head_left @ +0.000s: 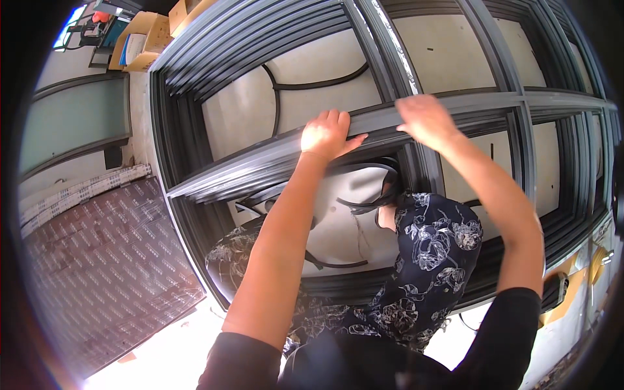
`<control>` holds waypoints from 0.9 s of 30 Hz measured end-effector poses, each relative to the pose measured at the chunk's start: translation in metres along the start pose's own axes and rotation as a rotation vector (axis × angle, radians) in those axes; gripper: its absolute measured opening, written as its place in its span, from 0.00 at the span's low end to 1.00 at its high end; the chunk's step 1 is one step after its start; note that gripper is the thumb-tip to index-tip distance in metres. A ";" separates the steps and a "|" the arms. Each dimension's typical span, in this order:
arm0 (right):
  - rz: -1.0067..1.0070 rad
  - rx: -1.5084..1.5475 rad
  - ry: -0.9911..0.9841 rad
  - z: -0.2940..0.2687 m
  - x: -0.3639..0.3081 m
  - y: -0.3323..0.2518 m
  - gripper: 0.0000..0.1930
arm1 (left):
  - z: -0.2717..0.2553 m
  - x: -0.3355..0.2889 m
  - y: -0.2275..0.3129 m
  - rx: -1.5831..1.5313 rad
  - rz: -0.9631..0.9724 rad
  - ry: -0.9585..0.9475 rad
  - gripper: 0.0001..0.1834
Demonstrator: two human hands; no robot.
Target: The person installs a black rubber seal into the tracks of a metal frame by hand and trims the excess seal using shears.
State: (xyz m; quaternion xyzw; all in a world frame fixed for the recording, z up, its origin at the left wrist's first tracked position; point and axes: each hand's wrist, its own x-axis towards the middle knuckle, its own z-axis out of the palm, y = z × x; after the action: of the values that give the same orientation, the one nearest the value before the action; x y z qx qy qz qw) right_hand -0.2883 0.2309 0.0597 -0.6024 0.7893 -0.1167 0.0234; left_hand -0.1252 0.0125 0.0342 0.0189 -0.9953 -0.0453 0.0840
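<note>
My left hand lies on the middle bar of a dark grey metal frame, its fingers bent over the bar and its thumb stretched to the right along it. To its right, my right hand is bent with fingers drawn in at the same bar, where an upright bar meets it. It is slightly blurred, and what its fingers hold, if anything, is hidden. The frame is the top one of a stack of several similar frames. Black rubber strips lie in the opening beyond the bar, and another black strip is near my legs.
My legs in floral trousers are within the near opening of the stacked frames. Left of the stack lie a brown wrapped panel and a framed glass pane. Cardboard boxes stand at the far left; a yellow roll is at right.
</note>
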 end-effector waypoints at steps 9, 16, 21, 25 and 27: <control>0.026 -0.029 0.024 0.012 0.000 -0.006 0.23 | -0.002 0.002 0.004 -0.004 -0.023 -0.057 0.28; 0.010 -0.146 0.074 0.030 0.007 -0.008 0.05 | -0.001 0.003 0.004 0.043 -0.029 -0.039 0.30; 0.079 -0.123 -0.074 0.020 0.011 -0.013 0.07 | -0.004 0.002 0.003 0.022 -0.029 -0.139 0.27; 0.168 -0.086 -0.250 0.010 0.016 -0.018 0.10 | -0.010 0.001 0.007 -0.026 -0.037 -0.157 0.25; 0.225 -0.092 -0.297 0.009 0.018 -0.020 0.11 | -0.014 -0.006 0.012 0.013 -0.080 -0.202 0.25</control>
State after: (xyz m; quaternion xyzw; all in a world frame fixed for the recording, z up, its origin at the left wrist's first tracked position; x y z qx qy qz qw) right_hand -0.2730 0.2073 0.0568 -0.5215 0.8440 0.0131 0.1248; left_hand -0.1173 0.0237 0.0476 0.0544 -0.9974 -0.0438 -0.0188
